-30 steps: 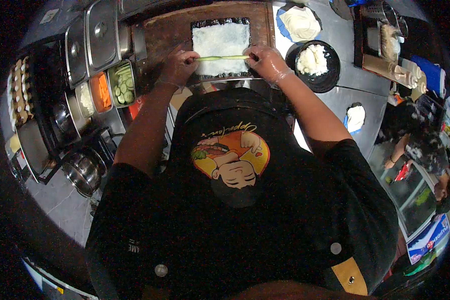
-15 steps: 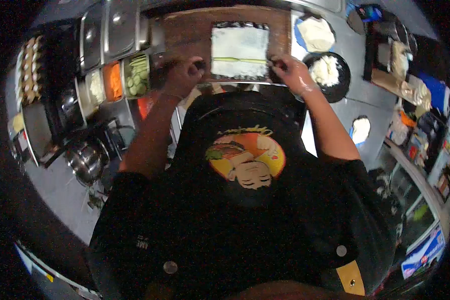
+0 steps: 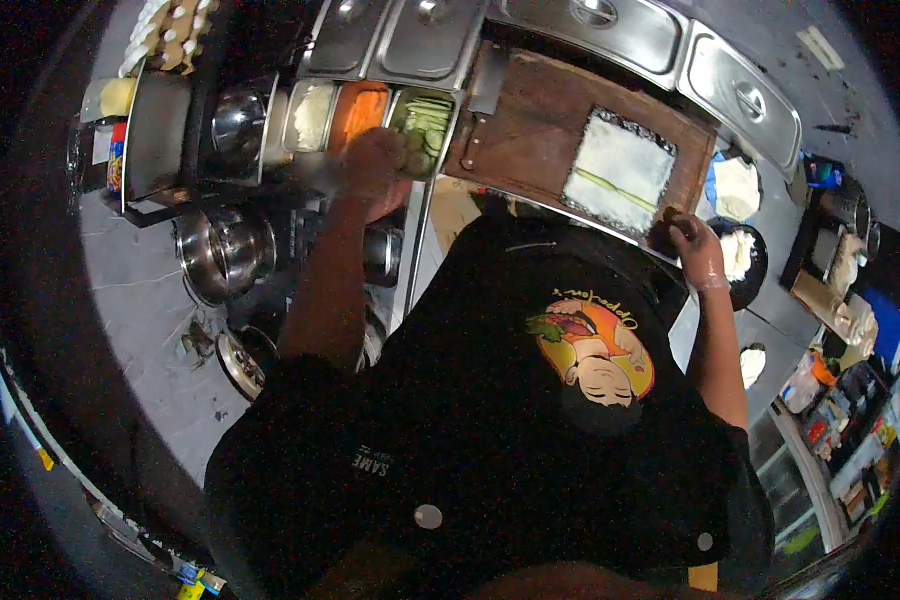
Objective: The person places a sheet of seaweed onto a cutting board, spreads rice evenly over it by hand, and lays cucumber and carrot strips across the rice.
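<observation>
A sheet of seaweed spread with white rice [image 3: 630, 150] lies on the brown board [image 3: 530, 115], its dark edges showing. Across its near part runs a thin green cucumber strip [image 3: 610, 187]. My right hand [image 3: 698, 250] is beside the sheet's near right corner, fingers curled; whatever they hold, if anything, is hidden. My left hand [image 3: 375, 160], smeared by motion, is over the near end of the container of orange strips [image 3: 362, 108], close to the container of cucumber pieces [image 3: 425, 125]. Its fingers cannot be made out.
A knife [image 3: 488, 85] lies at the board's left side. Lidded steel pans [image 3: 610, 35] line the back. To the right are a black bowl of white food [image 3: 740, 255] and a blue-edged dish [image 3: 735, 190]. A steel bowl [image 3: 225, 250] stands at left.
My left hand has left the rice sheet's left side and moved left to the filling containers. My right hand remains near the sheet's right side. The whole view has turned and shifted.
</observation>
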Demonstrator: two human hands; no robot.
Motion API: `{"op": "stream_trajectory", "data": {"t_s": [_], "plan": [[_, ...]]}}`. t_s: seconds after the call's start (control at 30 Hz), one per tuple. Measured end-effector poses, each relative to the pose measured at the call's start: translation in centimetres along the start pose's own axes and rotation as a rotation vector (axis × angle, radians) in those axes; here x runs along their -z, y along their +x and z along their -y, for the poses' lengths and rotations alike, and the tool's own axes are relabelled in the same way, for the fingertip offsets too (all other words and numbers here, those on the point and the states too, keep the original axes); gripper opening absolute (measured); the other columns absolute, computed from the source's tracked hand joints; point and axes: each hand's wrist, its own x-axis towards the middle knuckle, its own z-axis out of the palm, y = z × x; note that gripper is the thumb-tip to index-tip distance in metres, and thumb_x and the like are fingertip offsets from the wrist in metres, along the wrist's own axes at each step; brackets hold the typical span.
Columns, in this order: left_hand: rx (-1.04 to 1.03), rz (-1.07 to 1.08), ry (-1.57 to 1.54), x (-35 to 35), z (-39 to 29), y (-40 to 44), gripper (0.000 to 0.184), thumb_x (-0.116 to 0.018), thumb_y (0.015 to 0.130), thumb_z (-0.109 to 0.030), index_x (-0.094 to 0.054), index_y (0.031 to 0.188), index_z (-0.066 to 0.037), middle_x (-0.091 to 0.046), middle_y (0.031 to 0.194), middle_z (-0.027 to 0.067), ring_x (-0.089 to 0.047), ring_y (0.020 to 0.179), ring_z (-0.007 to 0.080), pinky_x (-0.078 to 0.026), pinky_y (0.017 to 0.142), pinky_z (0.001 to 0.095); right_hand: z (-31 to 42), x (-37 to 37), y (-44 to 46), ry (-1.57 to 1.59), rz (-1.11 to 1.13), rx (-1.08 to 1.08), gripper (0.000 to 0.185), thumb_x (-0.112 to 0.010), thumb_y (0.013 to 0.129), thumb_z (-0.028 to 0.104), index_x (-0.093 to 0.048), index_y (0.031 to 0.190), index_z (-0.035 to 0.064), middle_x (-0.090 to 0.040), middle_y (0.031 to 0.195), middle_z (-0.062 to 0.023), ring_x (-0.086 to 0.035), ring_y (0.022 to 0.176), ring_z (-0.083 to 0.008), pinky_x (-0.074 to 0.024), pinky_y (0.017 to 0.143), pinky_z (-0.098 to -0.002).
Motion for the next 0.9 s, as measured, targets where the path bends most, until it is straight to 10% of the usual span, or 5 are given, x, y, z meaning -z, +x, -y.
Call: {"op": "stream_trajectory", "data": {"t_s": [0.2, 0.33, 0.4, 0.47, 0.9], "plan": [[-0.387, 0.072, 0.723, 7.4, 8.1, 5.9, 0.015, -0.069, 0.09, -0.009, -0.079, 0.102, -0.005, -0.08, 0.107, 0.0179, -0.078, 0.105, 0.0398, -0.064, 0.097, 0.0503, 1.8, -2.3, -0.1, 0.097, -0.041, -0.131, 0.029, -0.078, 0.107, 0.017, -0.077, 0.131, 0.0008, -0.084, 0.118, -0.0157, -0.08, 0.11, -0.0234, -0.0601, 0.098, -0.0371], [0.417, 0.185, -0.008, 6.3, 9.7, 9.4, 0.022, -0.073, 0.089, -0.011, -0.081, 0.108, -0.004, -0.082, 0.114, 0.0169, -0.08, 0.102, 0.0358, -0.066, 0.092, 0.0484, 1.1, -5.2, -0.2, -0.015, -0.033, -0.152, 0.031, -0.079, 0.107, 0.019, -0.076, 0.132, 0.0003, -0.084, 0.12, -0.0171, -0.08, 0.111, -0.025, -0.0603, 0.097, -0.038], [0.362, 0.11, 0.112, 6.1, 9.3, 10.5, 0.023, -0.076, 0.088, -0.012, -0.083, 0.108, -0.004, -0.084, 0.115, 0.0153, -0.081, 0.103, 0.0342, -0.066, 0.093, 0.0472, 5.7, -5.2, -1.6, -0.076, -0.048, -0.18, 0.031, -0.079, 0.107, 0.023, -0.078, 0.129, 0.001, -0.084, 0.119, -0.0181, -0.081, 0.109, -0.0267, -0.0605, 0.096, -0.0384], [-0.62, 0.622, 1.223, 5.2, 13.0, 13.2, 0.022, -0.073, 0.097, -0.013, -0.08, 0.116, -0.005, -0.083, 0.112, 0.0159, -0.081, 0.103, 0.0303, -0.065, 0.091, 0.0412, 5.0, -6.9, -2.1, -0.088, -0.038, -0.188, 0.032, -0.081, 0.106, 0.026, -0.079, 0.127, 0.0018, -0.085, 0.118, -0.0177, -0.082, 0.108, -0.0273, -0.0608, 0.097, -0.0384], [0.118, 0.462, 0.534, -2.1, 10.2, 14.5, 0.049, -0.066, 0.104, -0.034, -0.075, 0.144, -0.006, -0.074, 0.147, 0.0218, -0.073, 0.133, 0.0407, -0.058, 0.115, 0.0502, 2.0, -10.0, -6.0, -0.146, -0.028, -0.228, 0.032, -0.081, 0.106, 0.023, -0.08, 0.128, 0.0003, -0.085, 0.115, -0.0129, -0.081, 0.103, -0.0221, -0.0613, 0.093, -0.0363]]}}
